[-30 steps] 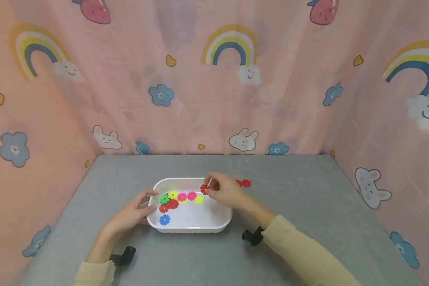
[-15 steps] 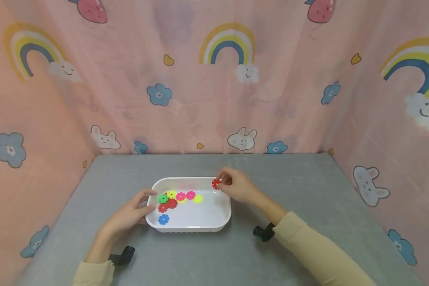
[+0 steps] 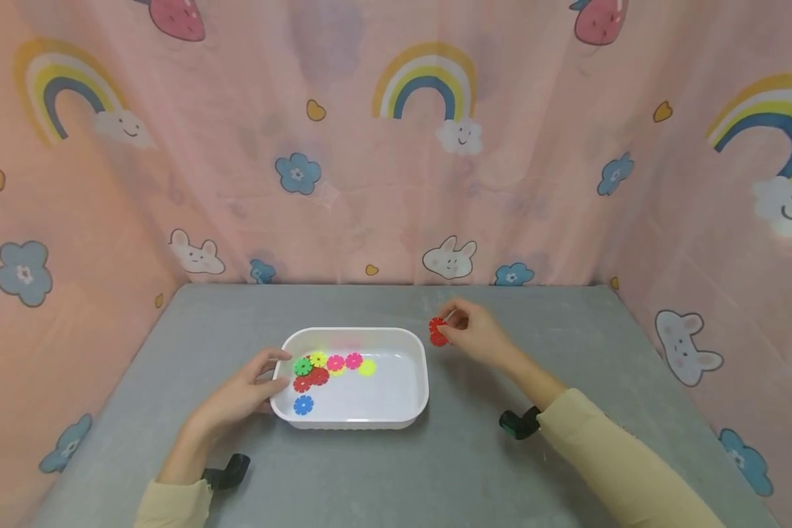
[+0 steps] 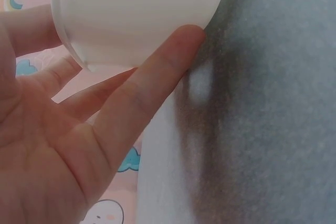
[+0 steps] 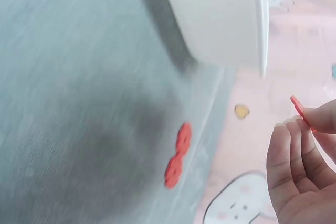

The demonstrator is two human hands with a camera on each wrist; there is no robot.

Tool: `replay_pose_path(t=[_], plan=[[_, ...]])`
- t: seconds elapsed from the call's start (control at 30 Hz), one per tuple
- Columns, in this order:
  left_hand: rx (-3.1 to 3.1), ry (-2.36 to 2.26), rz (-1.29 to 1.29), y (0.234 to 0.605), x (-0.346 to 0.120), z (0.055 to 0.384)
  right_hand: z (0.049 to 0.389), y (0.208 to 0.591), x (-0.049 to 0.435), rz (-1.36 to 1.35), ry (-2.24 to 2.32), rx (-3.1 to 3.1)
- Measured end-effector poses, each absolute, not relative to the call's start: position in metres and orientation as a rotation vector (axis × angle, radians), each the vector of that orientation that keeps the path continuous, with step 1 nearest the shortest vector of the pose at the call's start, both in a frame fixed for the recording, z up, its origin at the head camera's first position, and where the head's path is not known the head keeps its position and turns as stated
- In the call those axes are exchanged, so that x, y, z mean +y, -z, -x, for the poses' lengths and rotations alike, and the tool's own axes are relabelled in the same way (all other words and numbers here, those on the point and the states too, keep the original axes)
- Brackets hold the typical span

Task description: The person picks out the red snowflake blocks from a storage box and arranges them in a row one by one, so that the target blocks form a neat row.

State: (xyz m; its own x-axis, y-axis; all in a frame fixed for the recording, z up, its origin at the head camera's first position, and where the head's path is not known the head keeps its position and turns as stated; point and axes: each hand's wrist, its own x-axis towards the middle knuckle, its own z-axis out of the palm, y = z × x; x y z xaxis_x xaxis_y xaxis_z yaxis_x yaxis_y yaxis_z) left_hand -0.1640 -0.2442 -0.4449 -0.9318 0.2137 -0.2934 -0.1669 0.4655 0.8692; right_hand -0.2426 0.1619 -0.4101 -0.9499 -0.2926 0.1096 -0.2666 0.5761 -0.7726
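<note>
My left hand (image 3: 247,385) grips the left end of a white plastic tray (image 3: 350,421), with digits at its rim and against its outer wall (image 4: 131,14). Several toothed snowflake discs lie in the tray, among them a green disc (image 3: 303,367), a blue disc (image 3: 303,405) and a pink disc (image 3: 353,361). Beyond the tray's right end, my right hand (image 3: 480,334) pinches a red snowflake disc (image 5: 296,106) between thumb and fingers, above the table. Under it, two red discs (image 5: 173,171) lie end to end on the table, partly hidden by the hand in the head view.
A grey table (image 3: 383,477) bears the tray. Pink printed curtains (image 3: 369,220) rise behind it and at both sides. A black wrist camera mount (image 3: 520,423) hangs below the right wrist, and another mount (image 3: 227,473) sits at the left wrist.
My right hand has carried the red snowflake disc from over the tray rightward, past its rim, to above the red discs on the table. The left hand and tray have stayed put.
</note>
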Motion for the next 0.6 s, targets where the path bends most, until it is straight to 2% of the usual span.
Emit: replay_pose_path(t=[0.6], plan=[[2.349, -1.481, -0.036, 0.446, -0.244, 0.164, 0.266, 0.442, 0.215, 0.323, 1.352, 2.778]])
